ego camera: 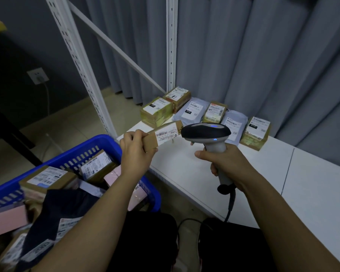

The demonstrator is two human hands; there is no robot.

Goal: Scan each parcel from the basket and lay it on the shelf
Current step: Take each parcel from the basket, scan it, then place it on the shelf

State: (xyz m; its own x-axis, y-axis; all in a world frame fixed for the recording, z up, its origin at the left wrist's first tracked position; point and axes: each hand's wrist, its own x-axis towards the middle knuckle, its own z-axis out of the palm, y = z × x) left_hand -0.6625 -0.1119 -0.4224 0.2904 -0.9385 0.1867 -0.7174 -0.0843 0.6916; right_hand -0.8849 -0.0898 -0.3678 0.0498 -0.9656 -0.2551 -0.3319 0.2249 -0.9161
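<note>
Parcels on shelf (204,169): six (one row) | left hand (134,152) grips parcel (161,132) | right hand (224,160) grips scanner (206,132)

Six parcels (192,109) are lying on the shelf (263,173), one box (163,132) and one scanner (206,132) are being held

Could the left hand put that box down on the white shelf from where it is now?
Probably yes. The left hand grips the brown box just above the shelf edge, and bare shelf lies in front of the parcel row; only the scanner hovers nearby.
</note>
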